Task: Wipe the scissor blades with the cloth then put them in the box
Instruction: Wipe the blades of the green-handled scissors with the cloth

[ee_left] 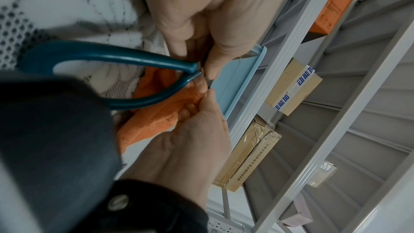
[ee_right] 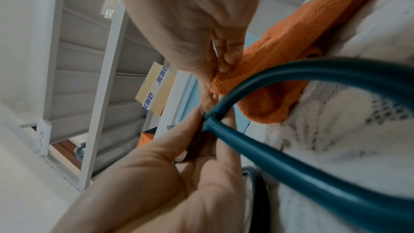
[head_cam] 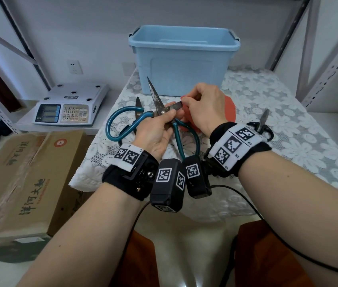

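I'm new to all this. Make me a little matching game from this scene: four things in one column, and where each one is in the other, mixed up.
Things:
1. teal-handled scissors
2. orange cloth
3. blue box
4. black-handled scissors

Places:
A. at the back of the table, open on top
B. lying on the lace tablecloth at the right, beyond the right wrist
C. held open at the pivot by the left hand
D. bunched under the right hand, which pinches it onto one blade

Pairs: 1-C, 2-D, 3-A, 4-B
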